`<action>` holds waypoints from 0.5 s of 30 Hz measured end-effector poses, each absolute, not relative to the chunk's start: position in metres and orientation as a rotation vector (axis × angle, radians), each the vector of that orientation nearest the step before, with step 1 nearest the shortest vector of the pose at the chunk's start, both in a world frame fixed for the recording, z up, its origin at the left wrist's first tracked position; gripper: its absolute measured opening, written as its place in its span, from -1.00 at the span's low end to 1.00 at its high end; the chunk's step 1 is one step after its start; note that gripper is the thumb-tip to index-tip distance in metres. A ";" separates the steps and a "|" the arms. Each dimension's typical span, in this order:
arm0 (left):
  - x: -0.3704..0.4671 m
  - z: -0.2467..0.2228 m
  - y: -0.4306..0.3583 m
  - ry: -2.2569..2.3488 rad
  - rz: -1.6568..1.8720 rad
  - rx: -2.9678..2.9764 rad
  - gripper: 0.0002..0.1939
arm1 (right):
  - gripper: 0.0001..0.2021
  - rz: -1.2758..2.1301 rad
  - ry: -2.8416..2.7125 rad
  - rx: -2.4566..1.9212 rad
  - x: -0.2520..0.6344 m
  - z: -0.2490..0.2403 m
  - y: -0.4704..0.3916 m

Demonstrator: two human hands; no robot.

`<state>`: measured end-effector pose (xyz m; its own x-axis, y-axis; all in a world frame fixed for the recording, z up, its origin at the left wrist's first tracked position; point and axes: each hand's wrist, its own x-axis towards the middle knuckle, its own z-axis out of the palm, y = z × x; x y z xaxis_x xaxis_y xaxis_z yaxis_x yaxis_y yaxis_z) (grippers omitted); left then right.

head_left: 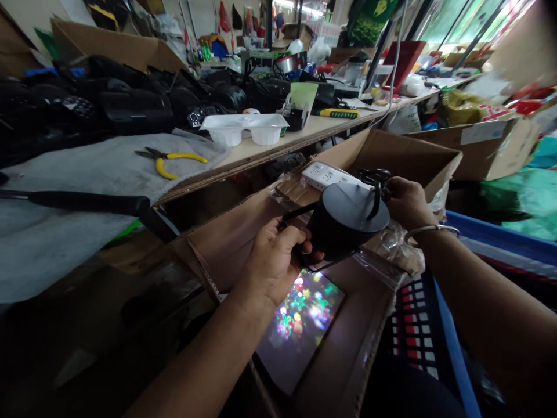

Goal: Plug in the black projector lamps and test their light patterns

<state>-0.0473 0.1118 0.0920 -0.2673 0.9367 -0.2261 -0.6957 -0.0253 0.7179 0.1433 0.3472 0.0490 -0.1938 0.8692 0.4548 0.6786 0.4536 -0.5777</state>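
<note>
Black projector lamp (348, 223) held by left hand (274, 261) and right hand (407, 203).

Both hands held a black projector (346, 223) over an open carton (383, 152): the left hand (274, 258) gripped its body, the right hand (404, 200) its bracket. Coloured light fell on a panel (300, 325) below. Yellow pliers (172, 159) and a white tray (243, 126) lay on the bench (270, 150).
</note>
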 end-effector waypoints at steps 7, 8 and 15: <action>-0.048 0.095 0.111 0.899 1.648 0.374 -0.83 | -0.92 0.365 -1.900 -1.301 0.140 0.054 0.340; -0.048 0.095 0.111 0.904 1.649 0.375 -0.83 | -0.92 0.357 -1.902 -1.306 0.140 0.055 0.339; -0.048 0.095 0.112 0.903 1.649 0.393 -0.83 | -0.84 0.357 -1.907 -1.321 0.142 0.052 0.342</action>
<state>-0.0483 0.1121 0.0954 -0.2867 0.9356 -0.2059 -0.6775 -0.0460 0.7341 0.1416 0.3417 0.0521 -0.1618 0.8861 0.4344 0.6689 0.4221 -0.6119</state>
